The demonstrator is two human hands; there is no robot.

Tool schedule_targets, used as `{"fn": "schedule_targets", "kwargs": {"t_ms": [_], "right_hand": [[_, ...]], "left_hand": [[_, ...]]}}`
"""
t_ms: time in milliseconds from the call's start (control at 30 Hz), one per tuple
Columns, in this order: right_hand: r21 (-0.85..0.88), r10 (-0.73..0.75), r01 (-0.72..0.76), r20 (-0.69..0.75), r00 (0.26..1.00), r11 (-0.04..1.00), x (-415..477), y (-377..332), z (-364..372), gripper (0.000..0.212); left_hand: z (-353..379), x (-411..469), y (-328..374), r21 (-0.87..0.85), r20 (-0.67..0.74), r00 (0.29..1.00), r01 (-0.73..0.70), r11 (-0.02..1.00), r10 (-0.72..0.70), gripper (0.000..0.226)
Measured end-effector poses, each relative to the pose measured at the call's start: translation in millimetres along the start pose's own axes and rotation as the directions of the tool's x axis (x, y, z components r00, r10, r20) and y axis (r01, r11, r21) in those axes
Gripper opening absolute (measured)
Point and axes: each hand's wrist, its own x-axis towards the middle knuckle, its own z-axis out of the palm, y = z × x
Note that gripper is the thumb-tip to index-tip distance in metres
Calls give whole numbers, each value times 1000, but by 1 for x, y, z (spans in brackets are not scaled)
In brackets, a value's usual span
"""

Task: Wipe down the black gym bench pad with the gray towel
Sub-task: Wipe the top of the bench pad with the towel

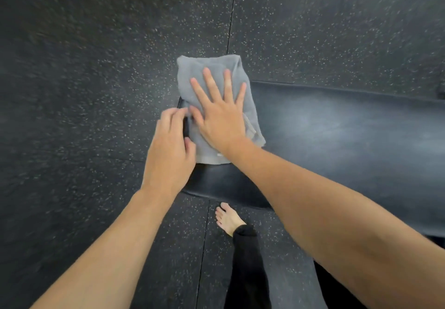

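Flat on towel (212,96): right hand (220,118)

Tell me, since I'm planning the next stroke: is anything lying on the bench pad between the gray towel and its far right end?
Nothing visible. The gray towel sits at the left end of the bench pad under the flat right hand; rightward the pad is bare to the frame edge.

- The gray towel (216,87) is folded and soft; it lies flat across the left end of the pad; its far edge hangs past the pad's edge
- The black bench pad (337,130) is long, smooth and a bit shiny; it stretches off to the right
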Motion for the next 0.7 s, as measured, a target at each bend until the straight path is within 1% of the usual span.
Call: {"fn": "schedule_targets", "kwargs": {"t_ms": [67,133,233,333,400,433,500,533,567,600,667,700], "right_hand": [[-32,-17,20,91,996,999,22,-35,3,57],[-69,-32,42,141,989,997,21,-48,5,54],[-36,-106,110,115,988,993,-13,-50,6,56],[69,-174,168,94,980,983,-71,-58,13,60],[101,-244,236,81,966,966,-114,-50,20,58],[66,-287,282,82,954,957,-136,-39,23,59],[-45,-341,348,114,933,936,-176,1,24,70],[-77,-336,346,118,935,935,-192,27,20,75],[-97,-308,319,107,945,943,-204,56,13,76],[-112,-263,272,87,961,956,-215,85,5,71],[-100,-95,100,55,994,990,-231,139,-16,59],[-77,6,-2,52,999,997,-236,160,-25,57]], "left_hand": [[-11,-4,-10,32,-35,999,10,999,-9,51],[-17,-7,-17,54,-50,999,12,998,-9,46],[-22,-8,-18,67,-30,1000,0,998,2,39],[-23,-5,-10,59,27,999,25,998,-26,41],[-21,-2,-1,62,51,999,14,998,-17,42],[-20,0,4,61,60,998,-1,998,-2,43],[-14,4,14,39,86,996,-24,999,20,47],[-10,6,20,25,109,993,-38,999,35,50],[-4,9,25,15,137,989,-56,998,53,55],[3,10,32,9,175,982,-73,997,70,61],[24,13,48,29,304,949,-92,995,79,84],[36,15,55,75,402,915,-81,994,44,102]]}}
